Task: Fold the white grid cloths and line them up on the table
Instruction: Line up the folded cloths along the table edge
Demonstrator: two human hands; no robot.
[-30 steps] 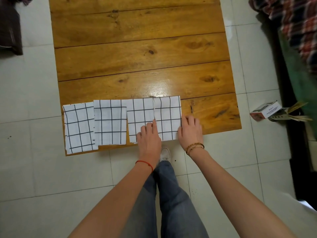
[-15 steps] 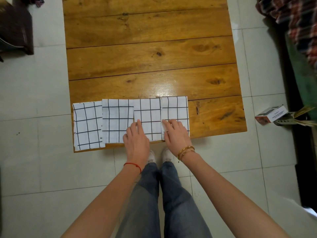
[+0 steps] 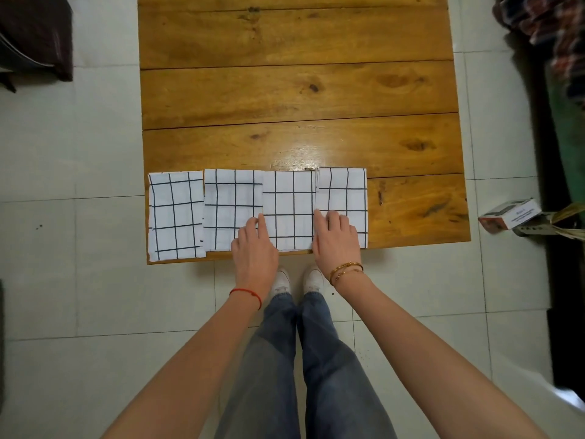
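Pressing folded cloths (image 3: 288, 210): left hand (image 3: 253, 248), right hand (image 3: 335, 242), fingers flat; box (image 3: 509, 215) label unreadable.

We are looking through a single wide-angle camera worn on the head, facing almost straight down. We are standing at the near edge of the desk (image 3: 297, 90), whose planks are running away toward the top of the picture. We are seeing our own forearms, legs and shoes at the bottom, and tiled floor (image 3: 63, 280) on both sides, bending slightly toward the edges.
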